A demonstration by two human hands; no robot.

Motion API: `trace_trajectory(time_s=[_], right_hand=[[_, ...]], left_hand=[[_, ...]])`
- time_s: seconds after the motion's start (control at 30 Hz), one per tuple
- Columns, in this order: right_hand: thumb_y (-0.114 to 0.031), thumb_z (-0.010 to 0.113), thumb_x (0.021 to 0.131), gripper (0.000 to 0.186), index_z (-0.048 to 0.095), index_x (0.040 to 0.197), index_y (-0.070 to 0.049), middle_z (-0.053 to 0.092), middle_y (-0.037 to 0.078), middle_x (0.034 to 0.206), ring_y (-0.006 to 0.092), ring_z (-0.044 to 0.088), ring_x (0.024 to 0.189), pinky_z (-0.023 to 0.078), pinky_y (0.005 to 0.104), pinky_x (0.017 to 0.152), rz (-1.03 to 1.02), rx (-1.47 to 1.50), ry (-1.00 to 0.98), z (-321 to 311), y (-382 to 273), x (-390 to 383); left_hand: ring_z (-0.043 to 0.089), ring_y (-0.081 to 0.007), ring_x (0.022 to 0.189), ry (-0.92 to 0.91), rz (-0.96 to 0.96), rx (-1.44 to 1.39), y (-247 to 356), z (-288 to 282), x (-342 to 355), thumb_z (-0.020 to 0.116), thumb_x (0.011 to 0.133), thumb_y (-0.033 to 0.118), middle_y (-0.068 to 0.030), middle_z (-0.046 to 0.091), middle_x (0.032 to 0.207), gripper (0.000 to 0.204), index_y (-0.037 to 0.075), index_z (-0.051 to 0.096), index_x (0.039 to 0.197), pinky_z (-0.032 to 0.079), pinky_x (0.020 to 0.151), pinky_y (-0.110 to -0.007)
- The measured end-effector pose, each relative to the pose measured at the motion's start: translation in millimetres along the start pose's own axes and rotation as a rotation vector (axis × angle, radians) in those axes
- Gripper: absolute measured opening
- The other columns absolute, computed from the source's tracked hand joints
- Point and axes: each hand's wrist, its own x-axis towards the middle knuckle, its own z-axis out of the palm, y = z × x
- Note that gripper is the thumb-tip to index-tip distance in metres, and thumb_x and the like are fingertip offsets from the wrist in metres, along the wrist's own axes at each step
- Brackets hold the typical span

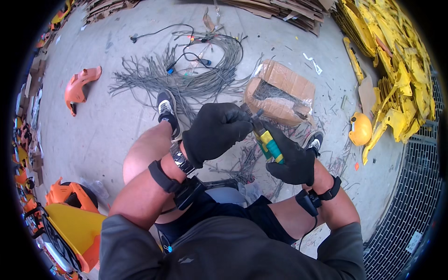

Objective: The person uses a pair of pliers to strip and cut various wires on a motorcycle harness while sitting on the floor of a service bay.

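Note:
My left hand point(214, 130), in a black glove, is closed near the jaws of the pliers point(265, 140), with a small grey item at its fingers that I cannot make out clearly. My gloved right hand point(291, 161) grips the pliers by their yellow-and-green handles. Just beyond them, a torn cardboard box point(284, 79) holds grey wire pieces. A big loose coil of grey cables point(154, 77) spreads over the floor past my left foot, with a black cord lying on it. Scattered wire scraps point(242, 165) lie below my hands.
A pink plastic part point(81, 86) lies to the left, orange and yellow parts point(70, 214) at lower left. Yellow panels point(392, 56) are piled on the right, near a yellow rounded piece point(360, 128) and a metal grate point(401, 196). Flattened cardboard point(289, 11) is stacked at the back.

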Motion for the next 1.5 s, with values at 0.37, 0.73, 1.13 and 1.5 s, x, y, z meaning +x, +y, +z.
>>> trace_trajectory(time_s=[0.37, 0.73, 1.13, 1.5], right_hand=[[-0.014, 0.069, 0.075, 0.087, 0.026, 0.150, -0.001, 0.043, 0.025, 0.141, 0.0357, 0.045, 0.131, 0.036, 0.0408, 0.110, 0.063, -0.035, 0.122, -12, 7, 5], [-0.008, 0.065, 0.076, 0.066, 0.041, 0.137, -0.002, 0.052, 0.022, 0.123, 0.0373, 0.053, 0.114, 0.043, 0.0428, 0.099, 0.046, -0.108, 0.108, -11, 13, 4], [-0.020, 0.075, 0.074, 0.074, 0.043, 0.139, -0.004, 0.059, 0.012, 0.116, 0.0214, 0.058, 0.104, 0.047, 0.0366, 0.093, 0.235, 0.110, -0.053, -22, 5, 22], [-0.015, 0.071, 0.074, 0.078, 0.038, 0.144, -0.004, 0.058, 0.013, 0.113, 0.0202, 0.058, 0.100, 0.048, 0.0345, 0.090, 0.210, 0.173, -0.014, -19, 10, 17]], left_hand=[[0.051, -0.0034, 0.058, 0.049, 0.014, 0.057, -11, 9, 11, 0.070, 0.087, 0.018, 0.0004, 0.062, 0.065, 0.020, -0.001, 0.072, 0.091, 0.042, 0.052, -0.023], [0.047, -0.0028, 0.053, -0.073, -0.077, -0.091, -12, 12, 3, 0.067, 0.090, 0.021, 0.0033, 0.058, 0.064, 0.024, -0.001, 0.072, 0.098, 0.039, 0.048, -0.023], [0.045, -0.0031, 0.049, 0.066, 0.158, 0.005, -22, 11, 6, 0.067, 0.091, 0.020, 0.0023, 0.057, 0.064, 0.021, 0.000, 0.071, 0.093, 0.037, 0.045, -0.023], [0.046, -0.0030, 0.055, 0.133, 0.085, -0.060, -17, 8, 2, 0.064, 0.092, 0.017, 0.0021, 0.058, 0.065, 0.020, -0.001, 0.071, 0.094, 0.036, 0.049, -0.022]])
